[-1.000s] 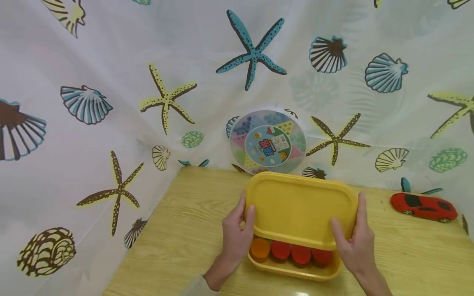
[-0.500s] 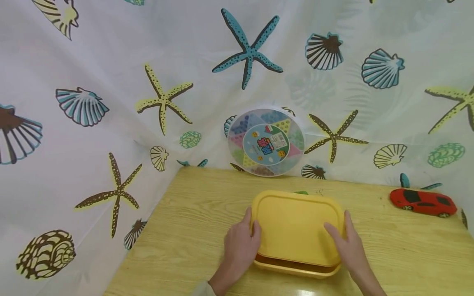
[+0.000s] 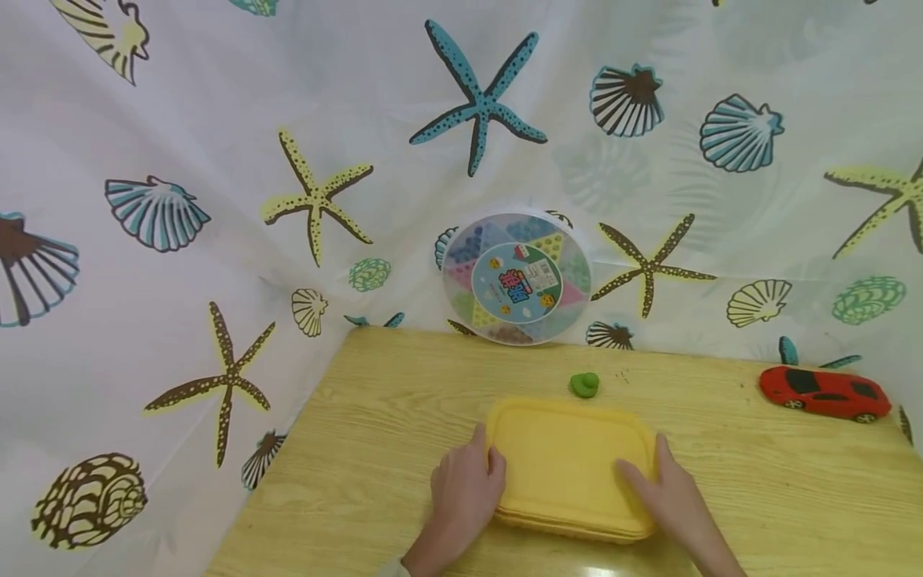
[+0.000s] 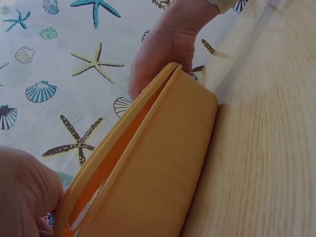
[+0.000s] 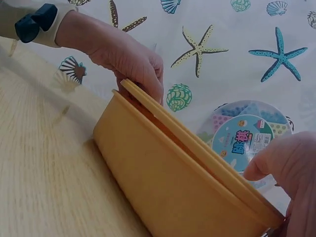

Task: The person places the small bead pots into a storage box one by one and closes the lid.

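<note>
A yellow lid [image 3: 570,453] lies over a yellow rectangular box [image 4: 153,168] on the table. Both wrist views show a narrow dark gap between lid and box rim, so the lid is not flush there. My left hand [image 3: 465,485] pinches the lid's left edge, with the thumb on top. At the opposite end my right hand [image 3: 671,489] grips the lid, its thumb lying across the top surface. What the box contains is hidden under the lid now.
Behind the box sits a small green object [image 3: 585,385]. A round Chinese checkers set [image 3: 516,279] leans against the shell-patterned cloth [image 3: 389,104]. Toward the right back stands a red toy car [image 3: 824,393]. Wood-grain tabletop [image 3: 346,449] surrounds the box.
Both hands have lowered the lid toward me and down over the box. The orange and red round pieces inside are covered, and the green object behind has come into view.
</note>
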Motion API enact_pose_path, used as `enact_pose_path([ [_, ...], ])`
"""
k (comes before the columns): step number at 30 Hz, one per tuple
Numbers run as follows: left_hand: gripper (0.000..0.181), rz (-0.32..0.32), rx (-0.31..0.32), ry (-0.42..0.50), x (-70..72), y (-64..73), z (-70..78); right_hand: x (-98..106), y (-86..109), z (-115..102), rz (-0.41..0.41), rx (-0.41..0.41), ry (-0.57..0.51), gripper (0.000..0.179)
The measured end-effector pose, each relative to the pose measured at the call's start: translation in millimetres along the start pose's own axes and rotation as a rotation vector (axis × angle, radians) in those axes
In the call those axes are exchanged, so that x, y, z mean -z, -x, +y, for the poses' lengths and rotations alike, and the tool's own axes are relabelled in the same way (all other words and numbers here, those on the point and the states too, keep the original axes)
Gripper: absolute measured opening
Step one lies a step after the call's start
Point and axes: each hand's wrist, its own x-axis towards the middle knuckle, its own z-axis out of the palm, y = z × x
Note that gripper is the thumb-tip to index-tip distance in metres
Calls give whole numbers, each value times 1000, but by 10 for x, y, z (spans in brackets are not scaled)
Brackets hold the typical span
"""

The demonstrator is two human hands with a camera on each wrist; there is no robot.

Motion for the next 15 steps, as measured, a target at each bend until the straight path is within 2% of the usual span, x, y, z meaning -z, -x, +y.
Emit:
enact_pose_path([
  [5, 27, -33, 2, -2, -13, 24, -51, -97, 15, 81, 24, 46, 58, 110],
  [15, 40, -51, 24, 24, -86, 81, -119, -163, 29, 124, 53, 84, 104, 108],
])
